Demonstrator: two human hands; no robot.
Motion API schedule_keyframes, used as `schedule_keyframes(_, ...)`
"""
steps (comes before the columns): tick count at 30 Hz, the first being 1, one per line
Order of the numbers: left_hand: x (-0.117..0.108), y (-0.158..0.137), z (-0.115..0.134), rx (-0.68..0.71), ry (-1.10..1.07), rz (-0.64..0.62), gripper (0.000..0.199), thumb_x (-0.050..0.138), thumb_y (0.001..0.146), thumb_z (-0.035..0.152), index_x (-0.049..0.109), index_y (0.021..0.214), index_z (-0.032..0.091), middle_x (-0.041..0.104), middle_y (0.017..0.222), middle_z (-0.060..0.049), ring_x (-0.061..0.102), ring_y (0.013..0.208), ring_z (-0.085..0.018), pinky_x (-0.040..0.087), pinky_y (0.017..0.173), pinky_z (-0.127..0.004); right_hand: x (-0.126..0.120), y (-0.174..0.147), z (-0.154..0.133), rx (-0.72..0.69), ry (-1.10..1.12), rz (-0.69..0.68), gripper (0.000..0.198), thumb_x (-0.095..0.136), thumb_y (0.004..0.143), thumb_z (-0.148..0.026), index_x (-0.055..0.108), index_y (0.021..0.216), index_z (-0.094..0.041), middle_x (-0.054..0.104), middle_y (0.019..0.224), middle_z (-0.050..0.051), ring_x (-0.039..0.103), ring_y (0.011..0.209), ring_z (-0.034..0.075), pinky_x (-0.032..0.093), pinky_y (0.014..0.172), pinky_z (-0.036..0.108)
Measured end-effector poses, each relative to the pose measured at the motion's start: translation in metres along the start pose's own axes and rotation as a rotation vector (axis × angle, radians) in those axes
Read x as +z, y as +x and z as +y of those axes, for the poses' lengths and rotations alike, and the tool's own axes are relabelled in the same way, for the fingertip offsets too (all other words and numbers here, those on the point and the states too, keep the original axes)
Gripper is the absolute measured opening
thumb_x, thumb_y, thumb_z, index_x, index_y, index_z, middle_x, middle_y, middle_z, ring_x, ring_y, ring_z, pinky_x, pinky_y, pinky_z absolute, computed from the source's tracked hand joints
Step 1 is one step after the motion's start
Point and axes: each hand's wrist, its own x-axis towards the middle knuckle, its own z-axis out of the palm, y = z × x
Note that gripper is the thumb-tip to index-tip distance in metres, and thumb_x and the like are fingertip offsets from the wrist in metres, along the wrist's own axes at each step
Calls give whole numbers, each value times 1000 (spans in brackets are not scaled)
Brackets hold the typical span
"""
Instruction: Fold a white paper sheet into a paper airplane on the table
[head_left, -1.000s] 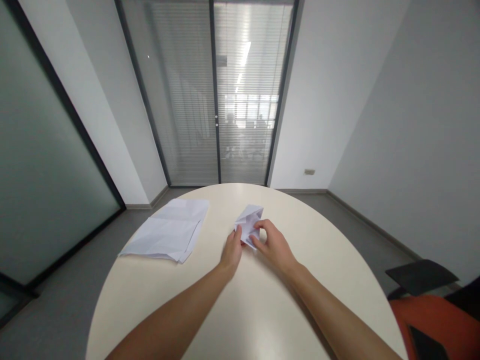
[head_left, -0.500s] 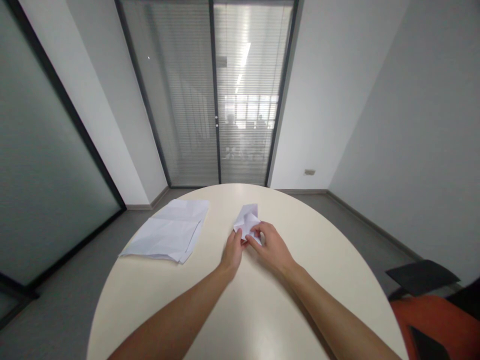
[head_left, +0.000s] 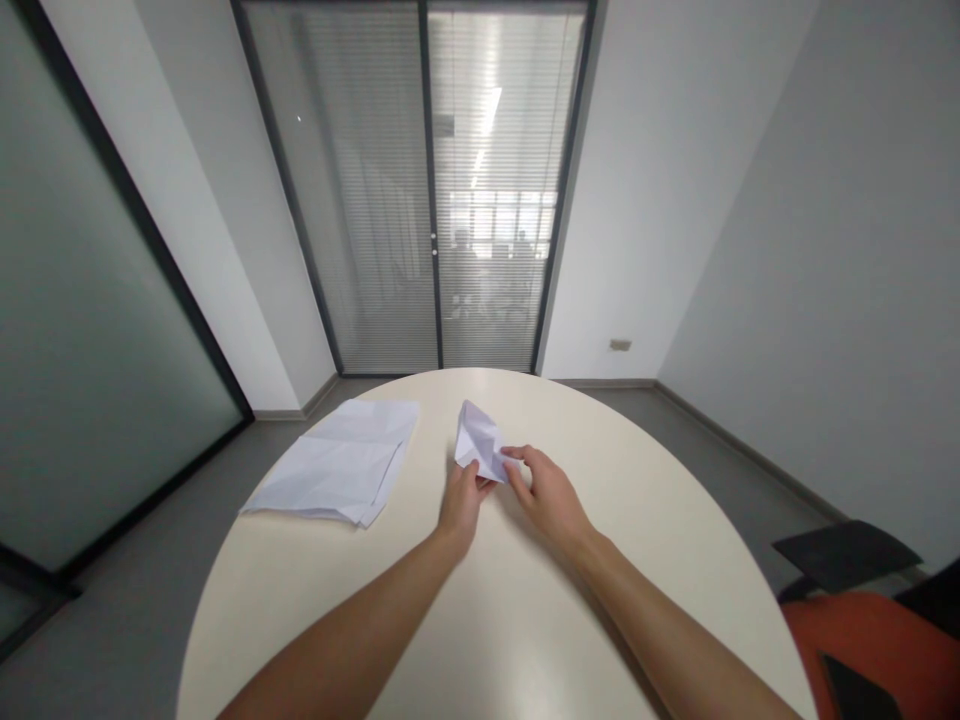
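A small folded piece of white paper (head_left: 478,440) is held between my two hands above the far middle of the table. My left hand (head_left: 460,505) pinches its lower left edge, thumb on top and fingers beneath. At its right corner, the thumb and index finger of my right hand (head_left: 547,490) close on a flap. The paper shows several creases and a raised point at its upper left. To the left lies a stack of creased white sheets (head_left: 337,460), touched by neither hand.
The round cream table (head_left: 480,620) fills the lower middle. An orange chair (head_left: 870,640) with a black armrest (head_left: 844,555) stands at the right. Beyond the table are a glass partition with blinds (head_left: 487,330) and white walls.
The folded paper has turned, its top now pointing to the upper left. My left hand has shifted slightly left, and my right fingers have moved to the paper's right corner.
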Motion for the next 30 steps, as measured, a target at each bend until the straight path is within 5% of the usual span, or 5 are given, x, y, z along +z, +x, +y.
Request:
schedule_keyframes(4,-2,1,3,30,36,0,39,59,85,22,54,124,17,69,117,-13,69,103,-23,56,91,-39,-3,0,-2,79,102,52,23,38,101,-43,51,106,-25,71,112,8,68,91,21,49,80,33)
schedule_keyframes(10,-2,-3,19,371,326,95,97,75,74,12,20,153,32,47,147,-13,62,117,-22,53,94,-31,-8,4,12,171,154,263,28,39,98,-51,47,99,-24,56,65,-3,52,57,17,39,55,27)
schedule_keyframes(18,-4,-3,13,317,438,19,46,77,77,25,60,120,21,67,121,-12,67,108,-25,52,94,-34,-5,11,30,270,366,438,35,42,94,-60,44,98,-25,45,65,-6,45,56,14,36,52,24)
schedule_keyframes(23,-8,4,12,93,297,66,34,66,87,46,68,102,15,74,103,-14,71,96,-29,58,81,-39,-9,14,39,271,438,490,34,47,92,-59,44,96,-25,43,67,-6,46,59,14,38,52,23)
schedule_keyframes(30,-8,5,15,93,218,117,38,67,87,47,67,111,17,71,115,-15,69,104,-28,59,81,-37,-1,12,41,432,639,187,48,61,82,-63,54,105,-22,66,98,7,64,86,22,57,67,33)
